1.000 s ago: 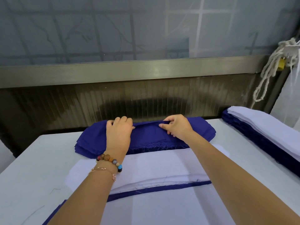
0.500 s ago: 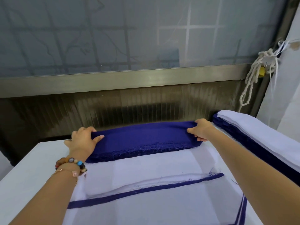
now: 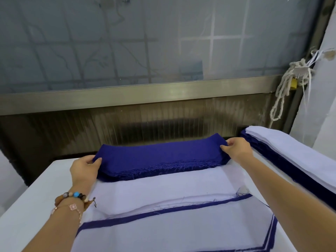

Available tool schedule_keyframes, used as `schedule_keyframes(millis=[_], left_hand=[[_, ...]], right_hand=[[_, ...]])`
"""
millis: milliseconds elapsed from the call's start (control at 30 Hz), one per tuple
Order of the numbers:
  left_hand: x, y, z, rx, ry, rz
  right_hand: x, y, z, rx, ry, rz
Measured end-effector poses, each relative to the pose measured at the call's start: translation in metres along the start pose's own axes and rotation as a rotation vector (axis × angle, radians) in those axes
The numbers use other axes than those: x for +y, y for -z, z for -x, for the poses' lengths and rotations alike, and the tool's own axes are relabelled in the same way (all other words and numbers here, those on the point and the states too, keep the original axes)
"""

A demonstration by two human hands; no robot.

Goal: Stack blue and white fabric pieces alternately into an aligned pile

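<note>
Blue fabric stack (image 3: 160,159): many layers, frayed along the near edge, lay across the far part of the surface (image 3: 36,197), its near edge resting on a white fabric piece (image 3: 163,184) spread flat below it. Left hand (image 3: 85,168): curled round the stack's left end, thumb on top. Right hand (image 3: 236,150): pinched the stack's right end, which stood a little higher than the middle. Layered pile (image 3: 181,231): nearer the person, white on top, with narrow blue edges showing along its far side and at its right corner; it lay partly under the white fabric piece. Side pile (image 3: 291,157): at the right edge of the surface, blue layers below and white layers above, just beside the right hand. Bracelets (image 3: 76,196): one beaded, one a thin chain, worn on the left wrist. Behind the surface: a metal rail (image 3: 145,95) beneath a frosted pane (image 3: 127,42); a knotted rope (image 3: 283,91) and a brass padlock (image 3: 293,83) hung at the right.
</note>
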State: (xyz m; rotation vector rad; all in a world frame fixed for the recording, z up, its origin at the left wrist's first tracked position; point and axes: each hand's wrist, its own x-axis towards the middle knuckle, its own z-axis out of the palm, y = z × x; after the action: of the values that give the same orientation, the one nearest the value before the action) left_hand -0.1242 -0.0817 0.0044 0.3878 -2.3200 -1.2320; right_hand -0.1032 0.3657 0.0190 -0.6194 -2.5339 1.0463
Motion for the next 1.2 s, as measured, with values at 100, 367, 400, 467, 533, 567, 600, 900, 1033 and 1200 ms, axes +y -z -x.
schedule_keyframes(millis=[100, 367, 400, 467, 533, 567, 600, 900, 1033, 1200], left_hand=[[-0.003, 0.008, 0.005, -0.008, 0.077, 0.143], [-0.006, 0.046, 0.019, -0.106, 0.18, 0.44], [-0.007, 0.053, 0.023, -0.127, 0.19, 0.451], [-0.012, 0.065, 0.034, -0.172, 0.208, 0.473], [-0.019, 0.076, 0.047, -0.213, 0.224, 0.483], [-0.022, 0.079, 0.053, -0.225, 0.242, 0.482], [-0.025, 0.083, 0.059, -0.231, 0.263, 0.487], [-0.056, 0.109, 0.101, -0.285, 0.366, 0.547], [-0.068, 0.11, 0.108, -0.37, 0.353, 0.516], [-0.075, 0.116, 0.112, -0.467, 0.291, 0.431]], right_hand=[[-0.001, 0.004, 0.006, 0.049, 0.046, -0.157], [0.002, 0.025, 0.038, -0.024, -0.02, -0.56], [0.006, 0.028, 0.045, -0.032, -0.026, -0.569], [0.016, 0.033, 0.062, -0.058, -0.04, -0.556], [0.026, 0.036, 0.08, -0.087, -0.061, -0.534], [0.03, 0.036, 0.088, -0.095, -0.077, -0.525], [0.033, 0.037, 0.097, -0.099, -0.091, -0.51], [0.054, 0.062, 0.15, -0.138, 0.005, -0.481], [0.063, 0.067, 0.165, -0.113, 0.058, -0.415], [0.065, 0.077, 0.167, -0.104, 0.087, -0.388]])
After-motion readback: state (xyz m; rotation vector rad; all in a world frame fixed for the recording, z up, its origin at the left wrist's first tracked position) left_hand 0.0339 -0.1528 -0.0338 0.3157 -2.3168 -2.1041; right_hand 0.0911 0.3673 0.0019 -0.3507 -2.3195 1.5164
